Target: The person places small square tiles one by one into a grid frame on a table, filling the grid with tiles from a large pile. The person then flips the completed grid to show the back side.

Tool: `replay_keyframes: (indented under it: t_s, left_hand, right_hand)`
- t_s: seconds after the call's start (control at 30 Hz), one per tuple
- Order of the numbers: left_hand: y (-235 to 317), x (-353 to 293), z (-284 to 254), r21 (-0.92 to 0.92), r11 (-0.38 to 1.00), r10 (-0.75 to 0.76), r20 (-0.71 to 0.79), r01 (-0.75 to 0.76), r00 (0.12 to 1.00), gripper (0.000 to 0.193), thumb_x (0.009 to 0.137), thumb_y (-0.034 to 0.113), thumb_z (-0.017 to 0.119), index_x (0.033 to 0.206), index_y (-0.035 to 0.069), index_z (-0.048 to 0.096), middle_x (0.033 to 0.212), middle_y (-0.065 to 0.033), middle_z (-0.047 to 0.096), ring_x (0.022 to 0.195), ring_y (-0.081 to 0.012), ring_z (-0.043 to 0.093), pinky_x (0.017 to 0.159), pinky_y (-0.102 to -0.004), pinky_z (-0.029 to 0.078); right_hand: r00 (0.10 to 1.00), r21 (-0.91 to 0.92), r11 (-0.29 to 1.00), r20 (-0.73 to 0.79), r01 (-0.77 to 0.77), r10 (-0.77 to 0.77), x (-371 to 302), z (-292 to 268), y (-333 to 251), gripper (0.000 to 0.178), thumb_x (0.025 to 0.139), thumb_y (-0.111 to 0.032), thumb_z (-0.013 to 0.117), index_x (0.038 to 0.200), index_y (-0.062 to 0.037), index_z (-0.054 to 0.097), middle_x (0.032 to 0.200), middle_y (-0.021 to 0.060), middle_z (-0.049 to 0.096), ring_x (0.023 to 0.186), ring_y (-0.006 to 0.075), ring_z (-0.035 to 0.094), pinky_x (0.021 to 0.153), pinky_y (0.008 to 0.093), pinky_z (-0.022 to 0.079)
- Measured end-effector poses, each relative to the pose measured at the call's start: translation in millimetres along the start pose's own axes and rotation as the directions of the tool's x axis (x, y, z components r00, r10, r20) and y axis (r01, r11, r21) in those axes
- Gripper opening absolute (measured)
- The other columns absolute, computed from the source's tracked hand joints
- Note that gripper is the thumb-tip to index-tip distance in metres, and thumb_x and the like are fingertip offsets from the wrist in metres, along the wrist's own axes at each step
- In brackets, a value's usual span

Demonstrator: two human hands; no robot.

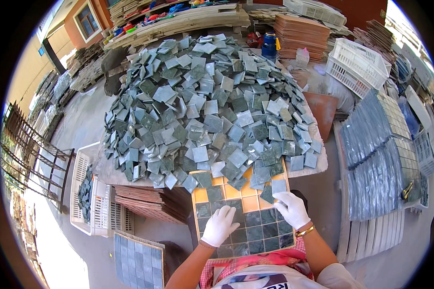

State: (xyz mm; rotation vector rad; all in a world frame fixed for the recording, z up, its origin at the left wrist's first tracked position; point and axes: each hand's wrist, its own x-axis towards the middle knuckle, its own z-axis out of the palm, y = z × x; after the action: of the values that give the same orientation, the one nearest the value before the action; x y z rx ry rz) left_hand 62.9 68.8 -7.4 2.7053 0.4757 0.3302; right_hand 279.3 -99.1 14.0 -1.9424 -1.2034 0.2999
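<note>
In the head view, I had the grid tray (250, 204) at the lower centre of the frame, its lower rows filled with dark green tiles (255, 233) and some orange compartments bare towards its upper side. My left hand (219, 226), in a white glove, lay over the tray's left part, its grip loosely apart with thumb and fingers separated. My right hand (292, 210), gloved alike, was at the tray's right side, fingertips against a pale grey tile (278, 186); I could not tell whether that grip was closed on it. Above the tray, a heap of loose tiles (202, 111) covered most of the worktop (318, 168) across the centre of the frame.
</note>
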Motion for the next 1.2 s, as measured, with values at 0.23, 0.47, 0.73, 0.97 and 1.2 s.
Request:
replay_keyframes:
  t_s: [0.23, 0.47, 0.73, 0.97, 1.2]
  left_hand:
    - [10.3, 36.4, -0.8, -0.052, 0.998, -0.041, 0.031, 0.043, 0.999, 0.054, 0.075, 0.021, 0.075, 0.120, 0.000, 0.054, 0.110, -0.0155, 0.053, 0.099, -0.0340, 0.058, 0.084, -0.0392, 0.050]
    - [18.1, 61.1, 15.7, -0.057, 0.998, 0.033, 0.109, -0.027, 0.993, 0.051, 0.075, 0.020, 0.074, 0.117, 0.002, 0.053, 0.108, -0.0145, 0.052, 0.101, -0.0339, 0.056, 0.080, -0.0419, 0.051]
    - [33.6, 63.4, -2.1, 0.103, 0.994, -0.048, 0.171, 0.030, 0.984, 0.047, 0.075, 0.015, 0.071, 0.119, 0.006, 0.057, 0.110, -0.0143, 0.054, 0.098, -0.0343, 0.057, 0.084, -0.0403, 0.048]
    - [57.4, 54.6, 9.6, 0.066, 0.997, -0.029, 0.036, 0.027, 0.999, 0.048, 0.074, 0.011, 0.069, 0.121, 0.005, 0.057, 0.116, -0.0138, 0.054, 0.104, -0.0350, 0.054, 0.088, -0.0423, 0.047]
    - [62.2, 54.8, 16.4, 0.001, 1.000, 0.011, -0.003, -0.011, 1.000, 0.054, 0.073, 0.020, 0.073, 0.121, 0.003, 0.056, 0.121, -0.0152, 0.054, 0.106, -0.0344, 0.054, 0.090, -0.0424, 0.046]
  right_hand:
    - [0.997, -0.037, 0.999, -0.071, 0.039, -0.041, -15.0, -8.4, 9.9, 0.023, 0.084, -0.016, 0.066, 0.105, -0.0076, 0.064, 0.097, 0.0114, 0.066, 0.088, 0.0306, 0.064, 0.075, 0.0378, 0.052]
    - [0.995, -0.165, 0.984, -0.060, 0.066, -0.077, 5.6, 3.7, 6.8, 0.035, 0.077, -0.022, 0.072, 0.107, -0.0074, 0.061, 0.102, 0.0119, 0.061, 0.094, 0.0321, 0.060, 0.082, 0.0394, 0.050]
    - [0.968, -0.425, 0.878, 0.209, 0.219, -0.140, 37.2, 4.8, 2.5, 0.045, 0.066, -0.024, 0.079, 0.104, -0.0086, 0.061, 0.118, 0.0101, 0.049, 0.108, 0.0280, 0.050, 0.085, 0.0411, 0.047]
    - [0.924, -0.337, 0.886, 0.319, 0.317, -0.209, 24.9, 13.4, 9.8, 0.036, 0.074, -0.018, 0.072, 0.108, -0.0111, 0.061, 0.103, 0.0063, 0.060, 0.092, 0.0256, 0.057, 0.081, 0.0354, 0.049]
    - [0.963, 0.130, 0.976, 0.188, 0.172, -0.195, 21.8, 0.8, 27.5, 0.036, 0.079, -0.016, 0.068, 0.114, -0.0106, 0.061, 0.111, 0.0101, 0.063, 0.101, 0.0296, 0.060, 0.086, 0.0376, 0.050]
